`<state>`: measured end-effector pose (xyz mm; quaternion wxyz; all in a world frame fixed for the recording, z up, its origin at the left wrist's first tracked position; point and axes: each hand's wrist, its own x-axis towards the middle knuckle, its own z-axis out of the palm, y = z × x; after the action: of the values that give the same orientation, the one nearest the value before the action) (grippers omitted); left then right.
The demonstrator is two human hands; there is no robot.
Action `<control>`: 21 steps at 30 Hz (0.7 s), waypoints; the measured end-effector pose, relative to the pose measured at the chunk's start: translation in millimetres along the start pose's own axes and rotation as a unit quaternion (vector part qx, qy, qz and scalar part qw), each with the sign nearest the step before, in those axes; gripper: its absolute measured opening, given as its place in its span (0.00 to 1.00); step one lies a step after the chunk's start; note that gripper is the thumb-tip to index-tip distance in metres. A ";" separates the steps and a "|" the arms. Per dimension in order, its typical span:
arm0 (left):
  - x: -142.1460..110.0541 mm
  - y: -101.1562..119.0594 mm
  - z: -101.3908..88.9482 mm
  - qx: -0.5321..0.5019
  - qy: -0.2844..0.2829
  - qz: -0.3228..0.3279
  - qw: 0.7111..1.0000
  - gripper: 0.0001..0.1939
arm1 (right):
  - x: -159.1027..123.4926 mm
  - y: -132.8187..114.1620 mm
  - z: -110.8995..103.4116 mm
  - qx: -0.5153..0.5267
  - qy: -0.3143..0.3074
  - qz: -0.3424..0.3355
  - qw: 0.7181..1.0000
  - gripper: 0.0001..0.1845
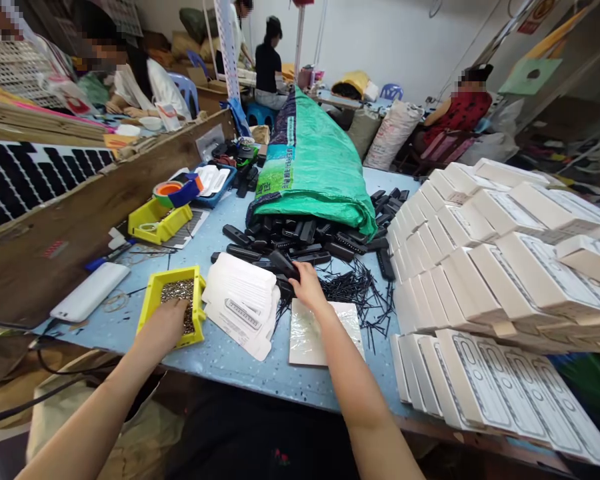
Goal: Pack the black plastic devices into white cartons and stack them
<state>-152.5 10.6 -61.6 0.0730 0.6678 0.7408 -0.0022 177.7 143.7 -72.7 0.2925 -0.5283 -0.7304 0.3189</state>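
My left hand (164, 325) reaches into a yellow tray (153, 297) of small metal screws, fingers curled down among them; what they pinch is hidden. My right hand (307, 283) closes on a black remote control (283, 262) at the near edge of a heap of black remotes (305, 237) spilling from a green woven sack (313, 163). Between my hands lies a stack of flat white cartons (243, 300). A white tile-like pad (307, 333) sits under my right wrist, beside a scatter of thin black strips (360, 287).
Rows of white boxes (505, 267) fill the right side, with flat printed cartons (485, 383) at the near right edge. A white power bank (90, 291), another yellow tray (159, 222) and tape rolls (177, 190) lie left. A wooden board (95, 213) borders the left. Other people sit behind.
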 end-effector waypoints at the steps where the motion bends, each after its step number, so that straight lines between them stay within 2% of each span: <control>1: 0.2 -3.1 2.8 -0.001 -0.009 -0.003 1.000 0.17 | -12.6 3.5 -4.1 0.057 0.012 0.016 0.998 0.25; 3: 0.2 -5.3 4.6 -0.005 -0.012 -0.011 1.000 0.17 | -43.2 10.0 -11.9 0.236 0.020 0.056 0.970 0.24; 5: -0.5 -4.9 2.2 -0.015 -0.007 -0.016 1.000 0.17 | -76.3 14.5 -18.0 0.412 0.020 0.108 0.905 0.22; 7: -1.4 -4.1 -2.0 -0.027 0.004 -0.020 0.999 0.16 | -105.8 16.8 -22.9 0.487 0.028 0.168 0.857 0.23; 9: -1.4 -3.7 -5.7 -0.030 0.005 -0.015 0.999 0.16 | -127.8 17.4 -27.8 0.498 0.063 0.216 0.837 0.27; 12: 0.0 -2.5 -10.8 -0.023 -0.030 0.001 0.999 0.15 | -145.1 16.7 -35.6 0.492 0.109 0.231 0.832 0.24; 15: -1.8 3.4 -18.4 -0.026 -0.042 -0.002 0.999 0.15 | -148.7 15.8 -38.7 0.510 0.118 0.218 0.824 0.25; 16: -3.9 7.2 -21.3 -0.030 -0.021 -0.008 0.999 0.16 | -147.9 15.8 -37.7 0.517 0.123 0.211 0.821 0.27; 18: -9.2 16.6 -25.8 -0.050 0.056 -0.025 0.997 0.18 | -144.1 16.3 -32.7 0.509 0.135 0.203 0.825 0.29; 21: -14.8 28.5 -27.1 -0.111 0.175 -0.023 0.978 0.18 | -135.1 15.4 -23.4 0.436 0.130 0.222 0.862 0.27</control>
<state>-125.7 1.9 -30.4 0.0163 0.6283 0.7529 0.1952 241.2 21.5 -82.1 0.5067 -0.5317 -0.3350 0.5902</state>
